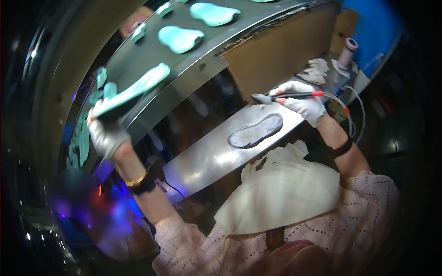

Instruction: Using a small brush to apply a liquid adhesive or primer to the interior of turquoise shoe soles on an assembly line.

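Note:
My left hand (108,137), in a white glove with bare fingertips, reaches over the conveyor belt. Its fingers are closed on the near end of a long mint-green shoe sole (138,88), which is tilted and slightly blurred. In my right hand (305,105), gloved the same way, is a brush (261,98) with a black handle, a red collar and a clear tube at its back end. The brush's pale grey tip points left, above the metal bench (202,163). Below it a grey shoe sole (256,131) with a darker rim lies flat on the bench, untouched by either hand.
Several mint-green soles (180,39) and smaller pieces lie on the dark conveyor belt (142,50). A cardboard sheet (276,55) stands between belt and bench. Crumpled white gloves (315,71) and a pink cylinder (348,51) are at the right. Another person (96,211) appears blurred at lower left.

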The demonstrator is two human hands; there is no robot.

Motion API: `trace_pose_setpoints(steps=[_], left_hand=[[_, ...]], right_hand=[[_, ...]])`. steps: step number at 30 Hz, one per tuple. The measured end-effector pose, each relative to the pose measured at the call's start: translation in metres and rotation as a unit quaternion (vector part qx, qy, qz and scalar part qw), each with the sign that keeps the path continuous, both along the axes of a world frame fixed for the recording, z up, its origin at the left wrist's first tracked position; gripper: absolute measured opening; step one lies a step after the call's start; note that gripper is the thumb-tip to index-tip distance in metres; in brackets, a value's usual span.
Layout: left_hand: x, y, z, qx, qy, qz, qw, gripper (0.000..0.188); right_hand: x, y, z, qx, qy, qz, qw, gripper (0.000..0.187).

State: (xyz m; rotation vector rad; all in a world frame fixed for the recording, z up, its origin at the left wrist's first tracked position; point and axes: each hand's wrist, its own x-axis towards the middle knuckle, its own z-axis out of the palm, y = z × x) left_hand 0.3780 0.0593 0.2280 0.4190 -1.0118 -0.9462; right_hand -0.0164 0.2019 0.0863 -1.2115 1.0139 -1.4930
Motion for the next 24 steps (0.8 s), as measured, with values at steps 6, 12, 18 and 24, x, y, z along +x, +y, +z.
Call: trace_pose_setpoints(steps=[6,12,18,24], left_hand=[[-0.024,0.040,-0.035,0.126,0.138,-0.414,0.891,0.038],[-0.102,0.105,-0.146,0.332,0.073,-0.403,0.850,0.063],[-0.157,0.112,-0.144,0.398,0.170,-0.495,0.753,0.080],[-0.177,0.114,-0.156,0.391,0.182,-0.416,0.801,0.075]], right_hand=[[0.028,-0.023,-0.009,0.038,0.008,0.040,0.998,0.021],[0.045,0.002,0.016,0.045,-0.037,0.107,0.993,0.023],[0.046,-0.009,0.007,0.043,-0.090,0.094,0.991,0.024],[0.062,-0.031,0.015,-0.013,-0.101,0.067,0.992,0.020]])
